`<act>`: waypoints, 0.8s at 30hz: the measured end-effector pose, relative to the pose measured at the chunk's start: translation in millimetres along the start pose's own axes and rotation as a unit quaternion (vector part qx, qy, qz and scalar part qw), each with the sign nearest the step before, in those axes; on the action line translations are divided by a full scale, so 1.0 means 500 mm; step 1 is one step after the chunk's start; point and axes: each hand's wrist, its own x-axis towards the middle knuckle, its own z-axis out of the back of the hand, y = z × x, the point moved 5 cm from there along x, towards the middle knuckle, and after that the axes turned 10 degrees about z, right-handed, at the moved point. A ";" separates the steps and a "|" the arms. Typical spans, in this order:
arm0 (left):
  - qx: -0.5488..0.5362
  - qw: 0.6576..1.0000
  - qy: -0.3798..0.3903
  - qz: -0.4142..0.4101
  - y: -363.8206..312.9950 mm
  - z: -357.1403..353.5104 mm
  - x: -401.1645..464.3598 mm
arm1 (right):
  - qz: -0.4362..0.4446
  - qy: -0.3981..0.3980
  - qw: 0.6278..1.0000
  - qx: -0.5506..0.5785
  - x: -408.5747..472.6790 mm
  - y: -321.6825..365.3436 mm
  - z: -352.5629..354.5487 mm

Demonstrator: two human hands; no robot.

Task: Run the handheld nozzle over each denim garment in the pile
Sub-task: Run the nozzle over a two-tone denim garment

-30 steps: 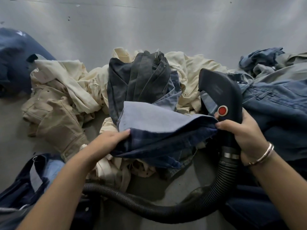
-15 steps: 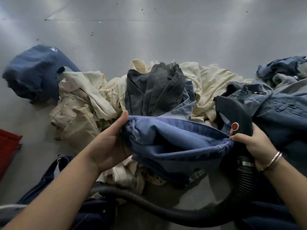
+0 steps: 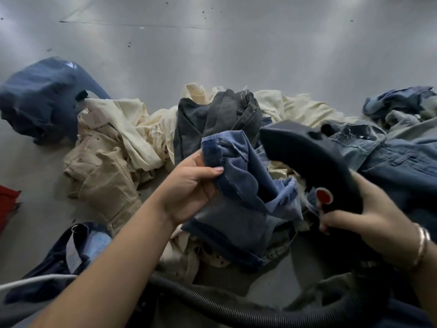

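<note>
Head view: the left hand (image 3: pixel 189 188), in the centre of the frame, grips a bunched blue denim garment (image 3: pixel 243 200), its fingers curled round the folded hem with the thumb pressed on top of the cloth. The garment hangs crumpled from that grip, and its lower folds rest on the pile of clothes (image 3: pixel 212 143) that spreads across the middle of the frame.

At right of centre the right hand (image 3: pixel 359 223) is wrapped round the handle of the dark handheld nozzle (image 3: pixel 305 152), fingers curled tight about it just below a round red button (image 3: pixel 323 195). The nozzle's broad head points toward the upper left and sits just beside the held garment; whether the two touch cannot be told. A metal bangle (image 3: pixel 422 247) circles the right wrist. A black ribbed hose (image 3: pixel 224 301) runs from the nozzle along the bottom of the frame.

In the pile, a dark grey garment (image 3: pixel 217 119) lies behind the held one, cream and beige garments (image 3: pixel 111 147) lie to the left, and lighter blue denim (image 3: pixel 402 162) lies at right. A separate dark blue garment (image 3: pixel 42 100) sits at upper left on the grey floor (image 3: pixel 236 43). Something red (image 3: pixel 8 202) shows at the left edge, and dark blue cloth (image 3: pixel 71 254) lies at lower left.
</note>
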 end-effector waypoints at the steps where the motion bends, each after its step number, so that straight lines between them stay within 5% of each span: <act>1: 0.000 1.000 0.007 0.000 -0.006 0.003 0.003 | 0.012 0.046 0.999 -0.005 -0.003 0.006 -0.018; 17: 0.097 0.986 0.087 0.106 0.042 0.006 -0.004 | 0.078 0.080 0.990 -0.081 -0.004 0.002 -0.063; 21: 0.120 0.983 0.059 0.129 0.063 0.006 0.000 | 0.091 0.017 0.995 -0.038 0.015 0.008 -0.058; 24: 0.056 0.996 0.003 0.064 0.034 0.019 0.012 | 0.059 -0.011 0.998 -0.016 0.015 0.007 -0.029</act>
